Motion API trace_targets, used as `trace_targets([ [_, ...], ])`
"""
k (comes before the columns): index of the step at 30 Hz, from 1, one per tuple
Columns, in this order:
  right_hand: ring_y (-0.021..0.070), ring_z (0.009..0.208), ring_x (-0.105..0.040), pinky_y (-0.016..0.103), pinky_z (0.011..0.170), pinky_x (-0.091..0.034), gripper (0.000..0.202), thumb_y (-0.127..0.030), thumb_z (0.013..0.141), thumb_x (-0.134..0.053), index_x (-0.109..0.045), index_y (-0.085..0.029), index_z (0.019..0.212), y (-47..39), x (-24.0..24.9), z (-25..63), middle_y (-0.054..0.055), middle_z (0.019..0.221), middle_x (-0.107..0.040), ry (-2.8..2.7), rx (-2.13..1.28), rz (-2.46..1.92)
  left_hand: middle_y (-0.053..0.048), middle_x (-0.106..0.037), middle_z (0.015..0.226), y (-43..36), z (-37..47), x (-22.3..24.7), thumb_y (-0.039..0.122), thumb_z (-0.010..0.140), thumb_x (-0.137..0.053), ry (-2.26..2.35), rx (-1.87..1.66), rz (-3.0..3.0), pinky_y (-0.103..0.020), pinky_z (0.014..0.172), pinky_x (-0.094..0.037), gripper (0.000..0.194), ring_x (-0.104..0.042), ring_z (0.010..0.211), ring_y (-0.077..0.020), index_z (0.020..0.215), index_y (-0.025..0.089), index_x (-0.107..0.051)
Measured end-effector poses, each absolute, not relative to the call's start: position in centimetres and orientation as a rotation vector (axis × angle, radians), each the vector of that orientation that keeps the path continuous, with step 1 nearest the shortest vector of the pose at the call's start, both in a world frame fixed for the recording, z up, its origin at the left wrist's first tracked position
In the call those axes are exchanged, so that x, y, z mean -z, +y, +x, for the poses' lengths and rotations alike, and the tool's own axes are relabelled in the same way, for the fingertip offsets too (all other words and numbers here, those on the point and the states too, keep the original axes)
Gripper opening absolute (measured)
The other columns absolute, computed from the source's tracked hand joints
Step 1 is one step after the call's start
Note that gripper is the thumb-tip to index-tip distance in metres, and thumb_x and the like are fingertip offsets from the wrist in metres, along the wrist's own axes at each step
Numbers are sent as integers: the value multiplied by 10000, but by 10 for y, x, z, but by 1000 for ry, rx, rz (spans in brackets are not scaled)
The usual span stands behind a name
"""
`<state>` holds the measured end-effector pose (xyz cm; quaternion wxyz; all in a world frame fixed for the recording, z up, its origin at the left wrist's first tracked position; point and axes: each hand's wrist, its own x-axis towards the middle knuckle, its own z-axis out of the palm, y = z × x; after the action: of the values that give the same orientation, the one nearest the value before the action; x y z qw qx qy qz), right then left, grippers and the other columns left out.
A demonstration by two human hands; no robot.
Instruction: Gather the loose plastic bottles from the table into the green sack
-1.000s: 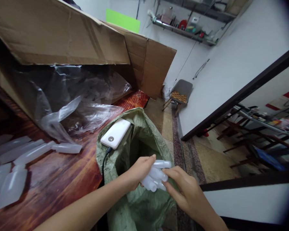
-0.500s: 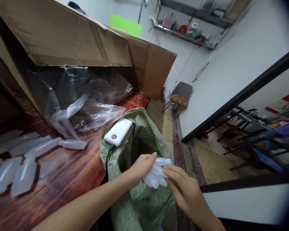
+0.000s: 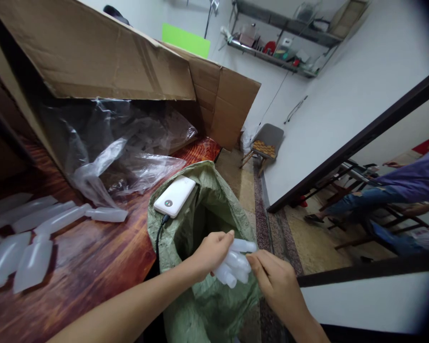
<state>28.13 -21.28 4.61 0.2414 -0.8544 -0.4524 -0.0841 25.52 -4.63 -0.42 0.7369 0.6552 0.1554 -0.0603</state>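
Several slim, translucent white plastic bottles [image 3: 236, 264] lie bunched in the left hand [image 3: 214, 250], which is closed around one end of the bundle with the thumb on top; the other ends project from the grip, fanned out to the right and downward. The right hand [image 3: 277, 276] meets the bundle from the opposite side, its thumb and forefinger drawn together at the projecting ends (whether they pinch a bottle cannot be told). The bundle lies between the hands, in front of a crumpled green woven-plastic sack [image 3: 221, 309] with a gaping mouth. On the sack's left rim rests a white rectangular power bank [image 3: 178, 193] with a black cable [image 3: 158, 236] plugged in. At left, more translucent bottles [image 3: 34, 264] lie loose on a glossy reddish-brown wooden table [image 3: 103, 257], well apart from both hands. Behind them, a clear plastic bag [image 3: 146, 166] spills from a large brown cardboard box [image 3: 107, 57]. Beyond a doorway at right, a person in a purple top [image 3: 414, 176] is partly visible.
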Motion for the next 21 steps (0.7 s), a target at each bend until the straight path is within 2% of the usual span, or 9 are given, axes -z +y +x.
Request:
trace_targets([
  [2, 116, 599, -579, 220, 555, -421, 277, -322, 986, -455, -592, -203, 777, -213, -47, 281, -11, 679, -609, -1212, 162, -2333, 18, -439, 574, -46, 255, 5, 645, 836, -417, 361, 122, 1454, -220, 356, -274, 490, -434, 436, -115, 681, 184, -470],
  [4, 113, 599, -586, 216, 551, -441, 159, -334, 961, -510, -611, -215, 930, -213, -47, 280, -6, 782, -650, -1204, 133, -2319, 12, -460, 592, -45, 256, 7, 647, 838, -409, 372, 94, 1466, -220, 359, -280, 493, -450, 448, -120, 695, 181, -484],
  [6, 108, 592, -576, 217, 548, -457, 124, -293, 953, -520, -582, -220, 1031, -214, -46, 279, 17, 902, -653, -1241, 165, -2291, 5, -481, 604, -43, 258, 8, 649, 837, -413, 362, 59, 1462, -219, 382, -299, 504, -460, 465, -119, 703, 172, -505],
  [8, 122, 700, -610, 221, 607, -487, 134, -225, 953, -496, -549, -222, 1076, -215, -44, 279, 48, 1006, -626, -1315, 198, -2268, 7, -484, 592, -43, 258, 8, 663, 828, -432, 341, 43, 1438, -219, 407, -308, 521, -453, 476, -113, 703, 164, -522],
  [10, 151, 890, -626, 240, 720, -508, 175, -169, 951, -471, -528, -227, 1106, -217, -43, 280, 67, 1065, -596, -1410, 225, -2259, 14, -473, 567, -43, 259, 8, 679, 811, -461, 332, 45, 1407, -217, 420, -298, 535, -432, 479, -106, 695, 161, -530],
  [12, 159, 958, -616, 255, 769, -507, 213, -135, 950, -453, -515, -231, 1130, -218, -43, 281, 70, 1071, -584, -1488, 237, -2272, 19, -465, 550, -43, 259, 8, 690, 795, -483, 343, 55, 1382, -219, 422, -281, 540, -413, 472, -103, 693, 161, -536],
  [17, 148, 942, -617, 247, 760, -504, 198, -134, 947, -465, -509, -227, 1116, -217, -43, 283, 60, 1052, -594, -1503, 252, -2241, 12, -481, 552, -44, 259, 10, 685, 795, -487, 344, 66, 1347, -229, 438, -270, 539, -409, 474, -105, 682, 161, -543],
  [19, 158, 946, -622, 253, 760, -505, 162, -185, 949, -492, -519, -218, 1105, -215, -43, 284, 59, 1030, -611, -1478, 278, -2236, 9, -484, 551, -44, 259, 9, 693, 789, -486, 344, 60, 1356, -233, 443, -273, 545, -412, 478, -110, 676, 163, -543],
  [21, 158, 828, -638, 253, 688, -497, 105, -280, 961, -497, -558, -204, 1000, -214, -42, 285, 40, 908, -628, -1426, 277, -2285, 8, -483, 549, -44, 258, 9, 701, 779, -490, 347, 36, 1386, -234, 445, -276, 547, -418, 487, -117, 662, 169, -535],
])
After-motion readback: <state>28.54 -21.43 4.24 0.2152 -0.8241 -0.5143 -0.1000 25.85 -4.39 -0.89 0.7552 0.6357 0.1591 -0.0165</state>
